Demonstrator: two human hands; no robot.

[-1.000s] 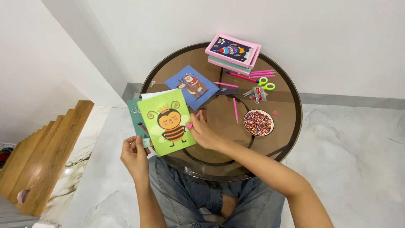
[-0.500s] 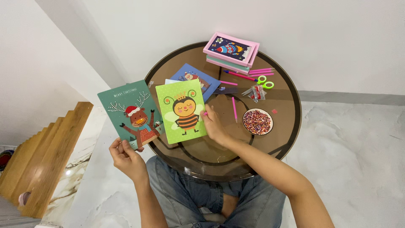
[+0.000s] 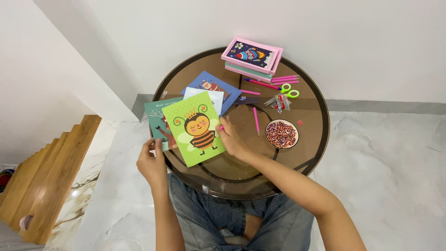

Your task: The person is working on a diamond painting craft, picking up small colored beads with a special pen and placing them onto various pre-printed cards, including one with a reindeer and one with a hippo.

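Pinching the green bee card (image 3: 197,128) at its three o'clock edge, my right hand (image 3: 232,142) holds it; left hand (image 3: 152,162) grips the teal card (image 3: 155,122). Light, bendy sheets; I'd take edges.

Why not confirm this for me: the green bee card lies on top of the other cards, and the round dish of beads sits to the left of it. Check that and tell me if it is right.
One thing is wrong. The head view shows the round dish of beads to the right of the green bee card, not the left. The bee card does lie on top of the other cards.
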